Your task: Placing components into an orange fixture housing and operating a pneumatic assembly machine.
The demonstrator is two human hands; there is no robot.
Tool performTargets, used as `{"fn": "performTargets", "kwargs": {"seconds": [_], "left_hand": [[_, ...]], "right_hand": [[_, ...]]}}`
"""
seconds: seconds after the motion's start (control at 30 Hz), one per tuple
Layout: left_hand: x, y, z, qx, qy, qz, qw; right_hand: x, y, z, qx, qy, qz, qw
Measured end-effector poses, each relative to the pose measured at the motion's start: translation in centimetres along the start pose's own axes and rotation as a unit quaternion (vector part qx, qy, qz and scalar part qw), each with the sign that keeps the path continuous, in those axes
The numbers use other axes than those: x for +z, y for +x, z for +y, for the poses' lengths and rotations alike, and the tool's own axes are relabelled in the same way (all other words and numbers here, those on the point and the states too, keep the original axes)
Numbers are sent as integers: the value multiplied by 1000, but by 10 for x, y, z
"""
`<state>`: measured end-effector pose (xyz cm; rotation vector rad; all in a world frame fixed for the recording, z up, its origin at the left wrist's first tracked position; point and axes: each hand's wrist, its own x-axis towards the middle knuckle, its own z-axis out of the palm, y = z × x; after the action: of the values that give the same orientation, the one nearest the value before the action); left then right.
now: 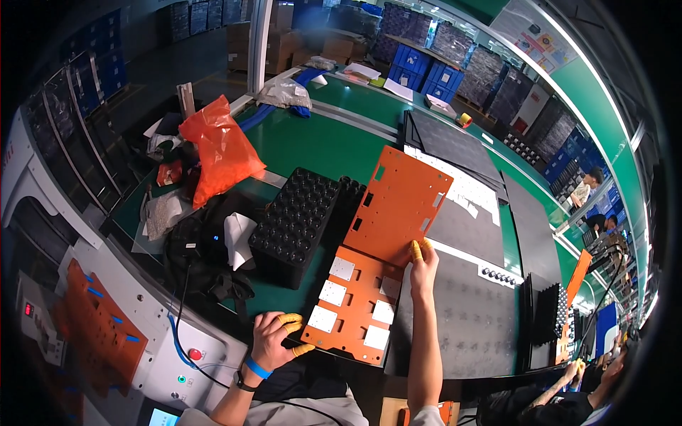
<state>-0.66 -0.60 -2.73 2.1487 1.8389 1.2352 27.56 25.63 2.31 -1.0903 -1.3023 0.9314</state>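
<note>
A: Right grip pinches the lower edge of the raised orange plate, which tilts up off the counter.

B: Left grip?

A: Fingers curled at the near corner of the flat orange fixture (white pads on it); black tray just beside.

We see a green counter running away from us, curved by the lens. On it, at the near edge, lies an orange plate with white square pads, beside a black tray of round pockets. To the right lie flat black sheets (one further back carries white pieces). On the left sit an orange plastic bag, a black pouch with a cable and a folded white paper. Further back rests a crumpled clear bag.
</note>
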Motion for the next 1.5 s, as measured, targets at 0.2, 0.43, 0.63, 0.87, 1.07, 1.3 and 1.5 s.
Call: {"fn": "performTargets", "kwargs": {"seconds": [0.2, 0.43, 0.63, 0.87, 1.07, 1.3, 1.5], "left_hand": [[0, 0, 0, 2, -1, 1, 1000], [1, 1, 0, 3, -3, 3, 1000], [0, 1, 1, 0, -4, 3, 1000], [1, 1, -1, 4, -1, 6, 1000], [-1, 2, 1, 5, 0, 7, 1000], [-2, 3, 2, 12, 7, 11, 1000], [-2, 1, 3, -2, -3, -3, 1000]], "right_hand": [[-3, 2, 8, -4, 2, -7, 1000], [-8, 4, 7, 14, -12, -24, 1000], [-7, 6, 13, 10, -5, -17, 1000], [-9, 7, 18, 8, 1, -21, 1000], [-12, 5, 18, 38, -8, -30, 999], [-10, -2, -3, 49, -129, -9, 990], [-14, -39, -37, 26, -470, -74, 879]]}}
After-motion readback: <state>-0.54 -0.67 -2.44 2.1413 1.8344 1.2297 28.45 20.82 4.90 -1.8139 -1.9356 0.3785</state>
